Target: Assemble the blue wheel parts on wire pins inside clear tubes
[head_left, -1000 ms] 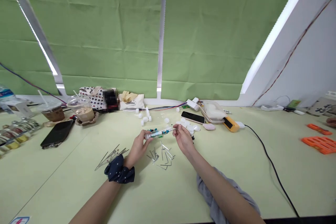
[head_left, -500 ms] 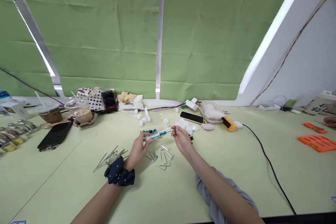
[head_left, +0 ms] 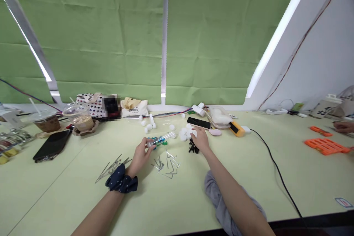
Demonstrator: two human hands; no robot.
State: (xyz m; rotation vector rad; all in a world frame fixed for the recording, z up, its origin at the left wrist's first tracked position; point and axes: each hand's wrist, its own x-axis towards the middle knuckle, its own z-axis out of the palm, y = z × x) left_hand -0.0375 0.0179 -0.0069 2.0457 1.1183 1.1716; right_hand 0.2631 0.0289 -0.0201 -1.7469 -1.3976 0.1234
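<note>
I observe the left hand (head_left: pixel 141 155) closed around the near end of a clear tube (head_left: pixel 163 139), which is held tilted above the table (head_left: pixel 177 206), its far end pointing up and to the right. Small blue and green pieces (head_left: pixel 165 143) show beside and behind it. I find the right hand (head_left: pixel 201 140) with fingertips at the white caps (head_left: pixel 183 134); whether it grips one I cannot tell. Black pieces (head_left: pixel 193 147) lie just beside that hand. Bent metal rods (head_left: pixel 174 162) lie between the forearms; a phone (head_left: pixel 198 122) lies beyond the right hand.
</note>
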